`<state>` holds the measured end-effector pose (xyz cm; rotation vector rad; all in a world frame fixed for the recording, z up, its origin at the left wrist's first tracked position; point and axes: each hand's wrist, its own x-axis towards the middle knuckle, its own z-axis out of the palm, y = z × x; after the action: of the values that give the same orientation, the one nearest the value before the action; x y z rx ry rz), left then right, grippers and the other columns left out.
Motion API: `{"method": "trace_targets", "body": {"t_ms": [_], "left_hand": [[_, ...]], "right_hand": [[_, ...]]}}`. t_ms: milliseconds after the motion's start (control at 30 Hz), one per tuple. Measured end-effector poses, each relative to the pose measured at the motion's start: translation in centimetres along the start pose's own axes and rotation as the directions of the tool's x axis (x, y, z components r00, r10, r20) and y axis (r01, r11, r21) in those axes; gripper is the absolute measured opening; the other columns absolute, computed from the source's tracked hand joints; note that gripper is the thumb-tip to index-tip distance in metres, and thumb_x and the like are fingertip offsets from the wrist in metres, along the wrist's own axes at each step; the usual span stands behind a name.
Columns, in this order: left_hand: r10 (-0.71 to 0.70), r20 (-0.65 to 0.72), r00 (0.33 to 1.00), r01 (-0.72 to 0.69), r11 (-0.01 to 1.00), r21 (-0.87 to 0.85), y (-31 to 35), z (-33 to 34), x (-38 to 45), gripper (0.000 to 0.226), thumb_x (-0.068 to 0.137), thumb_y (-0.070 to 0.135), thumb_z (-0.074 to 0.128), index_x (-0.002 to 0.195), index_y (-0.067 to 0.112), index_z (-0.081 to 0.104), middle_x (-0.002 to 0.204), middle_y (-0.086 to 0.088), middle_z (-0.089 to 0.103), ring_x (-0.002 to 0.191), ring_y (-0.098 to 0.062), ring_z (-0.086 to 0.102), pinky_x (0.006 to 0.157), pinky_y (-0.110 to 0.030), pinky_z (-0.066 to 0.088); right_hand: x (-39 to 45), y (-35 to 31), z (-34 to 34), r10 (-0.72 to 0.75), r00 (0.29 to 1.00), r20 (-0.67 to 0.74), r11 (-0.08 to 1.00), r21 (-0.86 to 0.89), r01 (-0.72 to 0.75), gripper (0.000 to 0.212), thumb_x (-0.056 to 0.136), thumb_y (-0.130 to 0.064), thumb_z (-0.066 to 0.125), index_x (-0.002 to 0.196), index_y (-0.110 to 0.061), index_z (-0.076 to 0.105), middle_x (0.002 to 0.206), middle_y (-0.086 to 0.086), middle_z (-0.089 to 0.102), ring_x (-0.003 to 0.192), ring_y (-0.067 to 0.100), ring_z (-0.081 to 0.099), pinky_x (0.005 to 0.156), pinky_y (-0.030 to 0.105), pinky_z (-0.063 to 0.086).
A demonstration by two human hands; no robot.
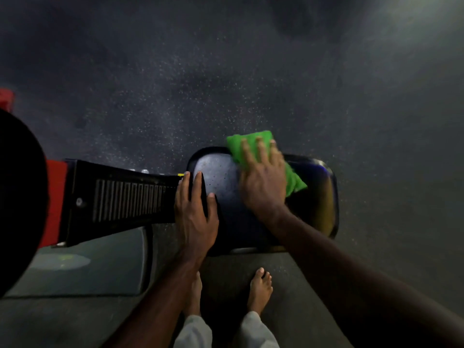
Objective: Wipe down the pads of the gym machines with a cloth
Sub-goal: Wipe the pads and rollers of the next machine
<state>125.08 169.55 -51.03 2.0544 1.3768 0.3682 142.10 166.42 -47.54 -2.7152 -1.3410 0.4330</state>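
Note:
A dark padded seat (223, 182) of a gym machine lies below me, its surface speckled and shiny. A bright green cloth (253, 140) is spread over the seat's far edge. My right hand (263, 177) presses flat on the cloth with straight fingers. The left side of the seat is under my left hand (194, 209), whose fingers curl over that edge where the seat meets the machine's frame.
A black ribbed frame part (120, 199) with red ends runs left from the seat. A large black round shape (20, 197) fills the left edge. Dark speckled rubber floor (226, 84) lies all around. My bare feet (259, 290) stand just in front of the seat.

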Motion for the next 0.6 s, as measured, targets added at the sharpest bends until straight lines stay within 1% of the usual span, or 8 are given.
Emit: {"method": "trace_targets", "body": {"t_ms": [67,133,200,267,333,400,500,600], "left_hand": [[0.005,0.017,1.0,-0.004,0.999,-0.042,-0.5,0.0,-0.5,0.056,0.104,0.03,0.044,0.157,0.014,0.038,0.167,-0.007,0.027,0.154,-0.028,0.023,0.124,-0.048,0.024],[0.022,0.028,0.999,-0.02,0.997,-0.069,-0.5,-0.4,-0.7,0.058,0.102,0.027,0.046,0.157,0.014,0.037,0.167,-0.007,0.027,0.154,-0.026,0.024,0.123,-0.049,0.026],[0.034,0.034,0.999,-0.032,0.996,-0.078,-0.2,-0.6,-0.8,0.057,0.103,0.028,0.047,0.157,0.013,0.037,0.166,-0.006,0.028,0.153,-0.024,0.025,0.123,-0.047,0.028],[0.016,0.007,1.0,-0.016,0.995,-0.102,-0.2,-0.9,-0.4,0.056,0.104,0.029,0.046,0.157,0.014,0.036,0.166,-0.005,0.028,0.153,-0.021,0.026,0.123,-0.043,0.028],[0.011,-0.025,1.0,-0.014,0.99,-0.143,-0.5,-0.7,-0.1,0.054,0.106,0.029,0.043,0.157,0.012,0.037,0.165,-0.006,0.03,0.153,-0.019,0.027,0.123,-0.04,0.027],[-0.013,-0.073,0.997,0.0,0.983,-0.184,-1.3,-0.3,-0.1,0.053,0.107,0.028,0.041,0.154,0.006,0.04,0.162,-0.01,0.034,0.151,-0.022,0.031,0.122,-0.042,0.029],[-0.061,-0.112,0.992,0.033,0.97,-0.242,-1.7,-0.8,-0.7,0.054,0.106,0.029,0.039,0.151,0.0,0.042,0.159,-0.014,0.038,0.148,-0.025,0.037,0.121,-0.036,0.03],[-0.023,-0.076,0.997,0.004,0.969,-0.248,-1.6,-2.1,-0.8,0.054,0.106,0.03,0.038,0.152,0.002,0.042,0.16,-0.012,0.038,0.148,-0.022,0.037,0.121,-0.023,0.026]], "right_hand": [[-3.4,-0.1,1.0,-0.363,0.928,0.085,0.929,-0.049,0.368,0.072,0.099,-0.03,0.047,0.165,-0.028,0.019,0.173,0.011,0.013,0.159,0.038,0.006,0.129,0.05,0.014],[-6.2,2.3,0.7,-0.496,0.85,0.179,0.858,-0.05,0.511,0.073,0.1,-0.033,0.044,0.166,-0.033,0.011,0.174,0.005,0.004,0.16,0.033,0.002,0.129,0.048,0.014],[-5.5,3.8,0.4,-0.369,0.923,0.111,0.925,-0.055,0.376,0.07,0.1,-0.037,0.041,0.165,-0.035,0.014,0.174,0.004,0.007,0.159,0.033,0.01,0.127,0.05,0.021],[-2.1,1.8,-0.2,-0.053,0.998,0.029,0.999,-0.001,0.053,0.067,0.102,-0.039,0.038,0.165,-0.033,0.018,0.172,0.01,0.015,0.158,0.035,0.016,0.127,0.05,0.021],[0.4,-2.1,-0.1,0.114,0.993,0.018,0.991,0.074,-0.115,0.064,0.103,-0.038,0.039,0.164,-0.029,0.023,0.17,0.016,0.02,0.157,0.04,0.016,0.127,0.052,0.017],[-0.3,-4.5,1.3,-0.149,0.989,0.021,0.987,0.061,0.148,0.063,0.102,-0.034,0.043,0.163,-0.026,0.028,0.17,0.017,0.022,0.156,0.043,0.016,0.127,0.053,0.018],[-5.2,-1.7,1.7,-0.574,0.806,0.14,0.814,-0.009,0.581,0.07,0.098,-0.031,0.047,0.164,-0.031,0.022,0.173,0.007,0.014,0.159,0.035,0.011,0.127,0.047,0.015],[-4.2,0.9,0.9,-0.386,0.919,0.084,0.921,-0.029,0.389,0.076,0.095,-0.029,0.052,0.165,-0.033,0.02,0.173,0.007,0.015,0.158,0.034,0.019,0.126,0.05,0.025]]}}
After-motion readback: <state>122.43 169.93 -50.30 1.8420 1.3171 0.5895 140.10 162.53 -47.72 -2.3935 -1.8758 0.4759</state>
